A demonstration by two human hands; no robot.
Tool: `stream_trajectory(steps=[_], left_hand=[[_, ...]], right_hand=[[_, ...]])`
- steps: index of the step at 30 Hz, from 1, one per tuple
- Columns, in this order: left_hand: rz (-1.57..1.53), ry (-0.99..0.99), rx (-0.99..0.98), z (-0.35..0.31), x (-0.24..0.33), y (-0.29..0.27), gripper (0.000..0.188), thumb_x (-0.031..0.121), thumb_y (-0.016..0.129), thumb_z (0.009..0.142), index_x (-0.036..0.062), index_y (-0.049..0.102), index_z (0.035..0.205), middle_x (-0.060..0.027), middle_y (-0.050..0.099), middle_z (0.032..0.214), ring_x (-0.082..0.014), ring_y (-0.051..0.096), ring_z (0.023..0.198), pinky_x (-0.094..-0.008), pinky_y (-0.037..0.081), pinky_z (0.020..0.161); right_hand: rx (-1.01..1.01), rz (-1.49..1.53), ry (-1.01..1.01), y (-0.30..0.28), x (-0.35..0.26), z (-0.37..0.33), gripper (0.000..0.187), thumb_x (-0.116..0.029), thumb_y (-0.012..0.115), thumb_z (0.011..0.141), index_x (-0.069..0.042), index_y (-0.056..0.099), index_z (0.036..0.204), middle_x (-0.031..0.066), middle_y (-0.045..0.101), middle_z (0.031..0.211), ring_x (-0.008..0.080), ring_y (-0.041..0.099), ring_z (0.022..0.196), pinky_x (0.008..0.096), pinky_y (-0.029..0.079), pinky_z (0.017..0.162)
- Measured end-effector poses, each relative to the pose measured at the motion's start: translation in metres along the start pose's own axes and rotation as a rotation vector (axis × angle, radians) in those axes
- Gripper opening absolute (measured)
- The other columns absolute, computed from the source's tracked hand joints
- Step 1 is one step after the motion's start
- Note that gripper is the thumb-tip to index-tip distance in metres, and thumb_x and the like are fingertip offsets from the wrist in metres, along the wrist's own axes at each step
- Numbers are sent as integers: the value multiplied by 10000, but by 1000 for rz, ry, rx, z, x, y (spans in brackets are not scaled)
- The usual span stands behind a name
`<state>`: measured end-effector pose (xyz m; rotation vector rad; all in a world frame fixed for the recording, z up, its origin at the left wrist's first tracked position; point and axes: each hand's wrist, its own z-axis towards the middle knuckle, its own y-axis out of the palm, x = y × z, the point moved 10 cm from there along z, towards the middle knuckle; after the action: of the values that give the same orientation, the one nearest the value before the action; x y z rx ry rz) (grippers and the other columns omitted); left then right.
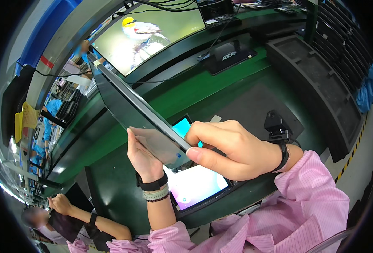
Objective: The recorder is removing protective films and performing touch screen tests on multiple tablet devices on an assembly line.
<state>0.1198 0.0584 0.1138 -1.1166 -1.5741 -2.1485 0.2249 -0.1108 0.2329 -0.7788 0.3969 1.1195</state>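
My right hand pinches the near end of a thin, flat display panel, thumb on its edge and fingers over the far side. The panel is tilted up on edge above the bench, its dark glossy face turned left, its silver-grey rim toward me. My left hand has its fingers stretched out against the glossy face, which mirrors them. Below the panel lies a lit white-and-purple screen. Behind my right hand, partly hidden, shows a device with a cyan screen.
A black stand-like device sits on a grey mat. Black foam tray at right; dark flat panel and large monitor showing a bird at the back. At lower left, a co-worker's hand grips a dark panel.
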Motion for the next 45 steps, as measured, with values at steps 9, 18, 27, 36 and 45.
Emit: stream_trajectory(steps=[9, 18, 27, 36, 45], left_hand=[[-23, 93, -36, 1, 9, 0, 281, 327, 440, 922, 65, 541, 918, -82, 594, 842, -196, 569, 804, -318, 452, 740], [-94, 67, -33, 4, 9, 4, 297, 317, 433, 920, 41, 539, 884, -102, 577, 805, -212, 551, 760, -335, 444, 717], [-563, -629, -598, -16, -59, 25, 250, 327, 417, 913, 80, 444, 932, -36, 460, 731, -179, 462, 617, -310, 381, 521], [-951, -1040, -613, -86, -50, 100, 128, 109, 369, 924, -12, 352, 883, -76, 440, 677, -177, 515, 560, -264, 449, 507], [-1050, -844, -399, -59, -45, 78, 95, 75, 422, 868, -11, 421, 827, -32, 393, 691, -129, 413, 595, -231, 379, 545]], right_hand=[[-58, 15, 16, 3, 5, -3, 179, -98, 447, 896, 31, 438, 772, 139, 454, 669, 315, 481, 604, 374, 383, 554], [-154, 188, 89, 7, 15, -1, 164, -100, 431, 912, 37, 487, 843, 110, 441, 800, 229, 475, 705, 325, 390, 615], [-128, 199, 101, 8, 15, -3, 138, -97, 490, 879, 19, 542, 824, 84, 505, 763, 189, 521, 700, 314, 407, 588], [109, 427, 372, -38, 62, 5, 173, -69, 498, 870, 45, 535, 745, 87, 555, 816, 190, 652, 684, 247, 534, 606], [-28, 698, 428, -43, 84, 10, 174, -107, 535, 851, 58, 558, 799, 99, 577, 763, 235, 653, 664, 292, 552, 586]])
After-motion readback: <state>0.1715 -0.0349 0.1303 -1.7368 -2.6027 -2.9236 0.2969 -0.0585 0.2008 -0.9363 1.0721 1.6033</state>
